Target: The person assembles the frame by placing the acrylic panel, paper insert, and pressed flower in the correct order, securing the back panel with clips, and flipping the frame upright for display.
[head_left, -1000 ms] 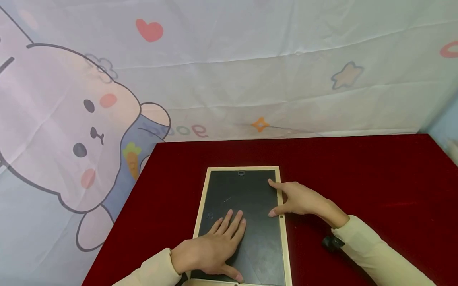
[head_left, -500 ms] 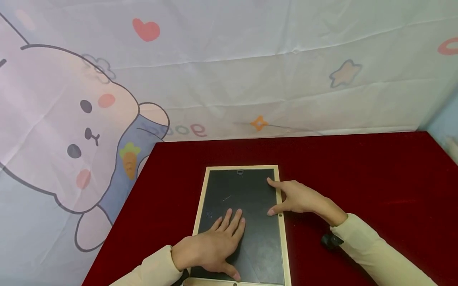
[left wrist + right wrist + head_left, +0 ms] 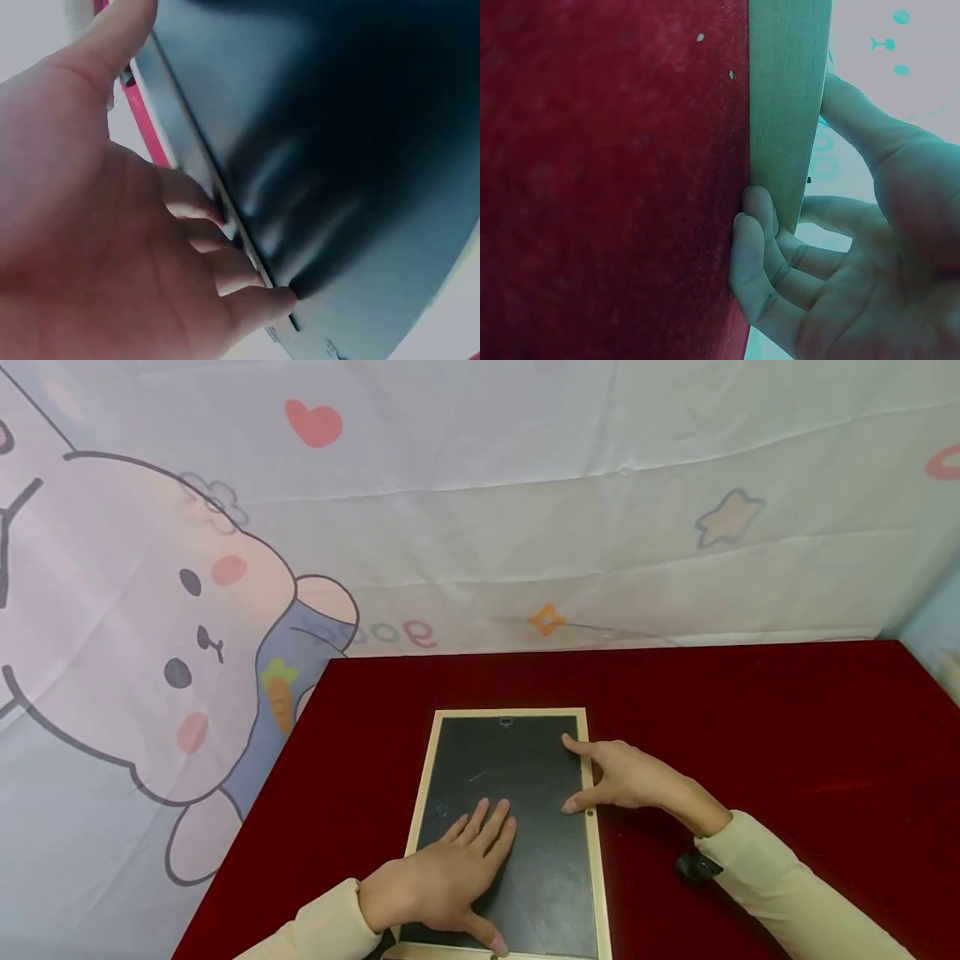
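A dark flat board with a pale wooden frame lies on the red-covered table, its long side running away from me. My left hand rests on the dark panel with fingers spread, its thumb reaching the near rail. In the left wrist view its fingers lie by a thin straight edge on the panel. My right hand grips the right rail, thumb and index finger over the top. In the right wrist view its other fingers bend against the wooden side wall, low near the cloth.
Red cloth covers the table, whose far edge meets a hanging printed sheet. A black device sits at my right wrist, close above the cloth. Small pale specks lie beside the frame.
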`<action>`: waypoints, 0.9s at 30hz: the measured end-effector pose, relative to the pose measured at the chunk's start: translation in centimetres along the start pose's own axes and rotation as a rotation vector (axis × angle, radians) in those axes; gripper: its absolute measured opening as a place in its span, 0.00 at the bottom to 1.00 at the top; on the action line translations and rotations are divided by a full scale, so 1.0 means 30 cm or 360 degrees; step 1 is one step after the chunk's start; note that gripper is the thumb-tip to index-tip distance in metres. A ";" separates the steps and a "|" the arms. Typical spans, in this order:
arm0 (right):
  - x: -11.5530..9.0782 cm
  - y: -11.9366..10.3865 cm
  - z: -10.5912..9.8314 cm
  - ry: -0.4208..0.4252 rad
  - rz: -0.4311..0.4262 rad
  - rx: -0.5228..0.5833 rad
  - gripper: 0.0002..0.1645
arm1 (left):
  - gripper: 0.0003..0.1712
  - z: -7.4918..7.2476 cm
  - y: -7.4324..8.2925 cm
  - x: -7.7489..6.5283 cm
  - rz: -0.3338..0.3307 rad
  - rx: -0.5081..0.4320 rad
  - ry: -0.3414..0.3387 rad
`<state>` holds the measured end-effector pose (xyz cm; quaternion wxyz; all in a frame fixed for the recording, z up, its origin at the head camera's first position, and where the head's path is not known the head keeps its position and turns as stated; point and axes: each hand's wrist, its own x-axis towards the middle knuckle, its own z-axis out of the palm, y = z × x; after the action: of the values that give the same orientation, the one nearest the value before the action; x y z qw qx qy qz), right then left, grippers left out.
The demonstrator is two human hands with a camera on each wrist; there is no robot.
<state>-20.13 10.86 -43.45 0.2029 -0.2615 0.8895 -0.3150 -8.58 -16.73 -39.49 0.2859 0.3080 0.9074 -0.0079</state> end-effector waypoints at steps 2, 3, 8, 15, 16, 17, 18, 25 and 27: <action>0.000 0.000 0.002 0.0002 0.0000 0.0006 0.65 | 0.75 0.012 -0.002 0.001 -0.0014 0.0014 0.0007; 0.001 0.000 0.003 0.0004 -0.0001 0.0007 0.65 | 0.74 0.018 -0.004 0.001 -0.0023 0.0016 0.0004; 0.001 0.001 0.005 0.0012 -0.0006 0.0000 0.65 | 0.73 0.040 -0.010 0.000 -0.0037 -0.0001 -0.0001; 0.015 0.016 -0.006 -0.0025 -0.0052 0.0011 0.63 | 0.74 0.037 0.007 0.001 -0.0074 0.0098 -0.0005; 0.019 0.027 -0.011 -0.0035 -0.0071 0.0023 0.62 | 0.74 0.036 0.005 0.000 -0.0071 0.0108 0.0001; 0.022 0.037 -0.017 -0.0051 -0.0086 0.0042 0.61 | 0.74 0.038 0.000 0.000 -0.0060 0.0102 0.0014; 0.024 0.048 -0.023 -0.0068 -0.0096 0.0063 0.59 | 0.74 0.042 -0.007 0.000 -0.0048 0.0097 0.0033; 0.007 0.061 -0.056 -0.0086 -0.0109 0.0014 0.53 | 0.73 0.089 -0.056 -0.011 0.0042 -0.0061 0.0246; -0.015 0.045 -0.056 -0.0049 -0.0089 -0.0071 0.53 | 0.72 0.093 -0.073 -0.020 0.0028 -0.0111 0.0294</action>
<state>-21.11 12.79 -43.04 0.2020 -0.2955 0.8854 -0.2966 -7.99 -19.36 -41.87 0.2117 0.3053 0.9268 0.0546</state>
